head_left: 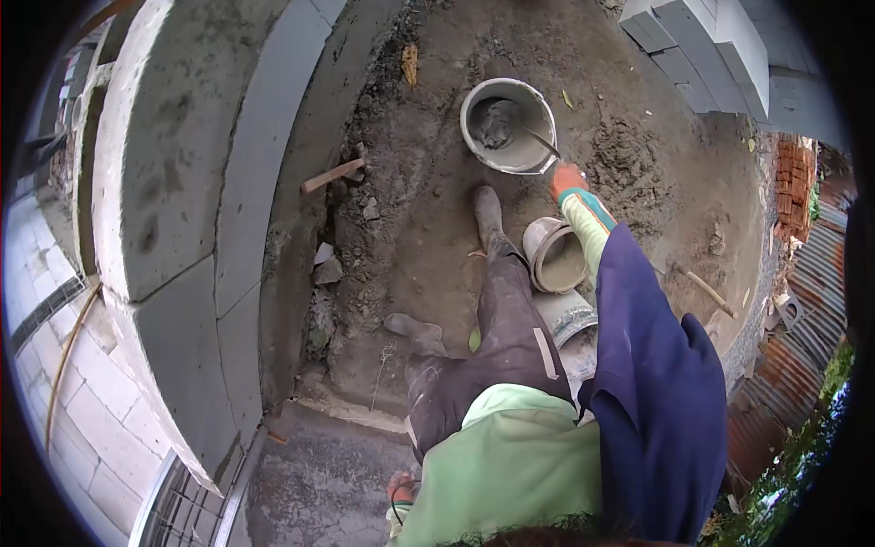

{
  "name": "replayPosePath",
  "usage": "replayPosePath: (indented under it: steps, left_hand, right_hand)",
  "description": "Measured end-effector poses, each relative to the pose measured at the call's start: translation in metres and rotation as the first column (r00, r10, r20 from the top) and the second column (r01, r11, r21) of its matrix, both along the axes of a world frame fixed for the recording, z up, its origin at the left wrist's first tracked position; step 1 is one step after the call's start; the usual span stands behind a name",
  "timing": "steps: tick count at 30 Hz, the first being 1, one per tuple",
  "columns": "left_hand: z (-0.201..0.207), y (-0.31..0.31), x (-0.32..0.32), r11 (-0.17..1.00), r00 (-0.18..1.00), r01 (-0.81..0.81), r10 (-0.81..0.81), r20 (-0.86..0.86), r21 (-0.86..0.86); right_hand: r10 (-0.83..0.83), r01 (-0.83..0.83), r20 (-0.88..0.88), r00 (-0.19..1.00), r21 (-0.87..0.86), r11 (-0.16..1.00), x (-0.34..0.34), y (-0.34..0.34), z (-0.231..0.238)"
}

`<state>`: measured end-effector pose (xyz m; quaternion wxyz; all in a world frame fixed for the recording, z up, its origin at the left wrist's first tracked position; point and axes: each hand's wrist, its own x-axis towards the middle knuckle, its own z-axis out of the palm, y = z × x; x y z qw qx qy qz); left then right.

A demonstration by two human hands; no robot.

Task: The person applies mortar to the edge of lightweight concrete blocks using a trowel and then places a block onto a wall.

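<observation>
My right hand [567, 179] reaches forward to the near right rim of a pale bucket [539, 166]. It is closed around the handle of a trowel [544, 144], whose thin metal blade slants into the bucket. Wet grey mortar [497, 124] lies at the bucket's bottom. Low beside my body, my left hand [401, 485] is curled, with a thin dark curved thing at its fingers. What that thing is cannot be made out.
Two more buckets, one upright-looking [545, 239] and one nearer [567, 314], sit beside my right leg. A pale block wall [182, 155] rises on the left. A wooden-handled tool [333, 175] lies by its base. Stacked blocks [697, 46] stand far right, near rusty corrugated sheets [788, 365].
</observation>
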<state>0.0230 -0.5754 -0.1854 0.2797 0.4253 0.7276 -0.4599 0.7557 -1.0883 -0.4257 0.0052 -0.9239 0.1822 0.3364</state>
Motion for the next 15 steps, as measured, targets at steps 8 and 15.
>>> replayPosePath:
  steps: [8,15]
  left_hand:
    - [0.025,-0.057,0.232,0.988,0.982,-0.050,0.023,0.185,0.143]
    - [-0.228,-0.106,0.548,0.807,0.694,0.568,-0.367,0.619,-0.159]
  right_hand:
    - [0.119,-0.129,0.122,0.985,0.072,0.989,0.118,0.009,-0.208]
    - [-0.001,0.046,-0.075,0.997,0.593,0.804,0.032,-0.003,-0.165]
